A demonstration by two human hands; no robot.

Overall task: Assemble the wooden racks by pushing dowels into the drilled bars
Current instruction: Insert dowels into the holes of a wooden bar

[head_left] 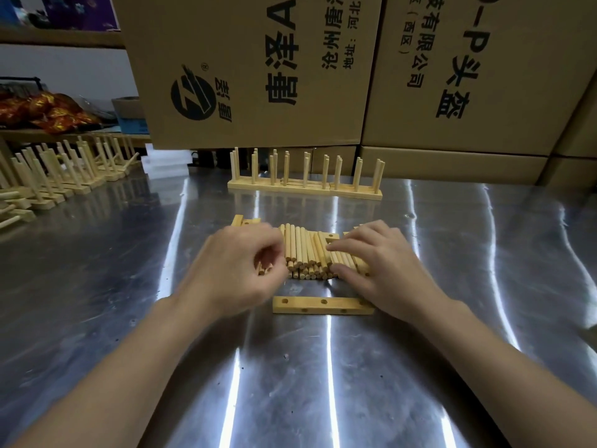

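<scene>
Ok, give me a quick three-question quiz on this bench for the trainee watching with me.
1. True or false: the drilled bar nearest the person has all its holes filled.
2. What do the straight fingers of the right hand rest on? A) the pile of dowels B) the bare table C) a roll of tape
3. Fill in: the finished racks at the back stand in front of cardboard ____.

Key: 1 false; 2 A; 3 boxes.
</scene>
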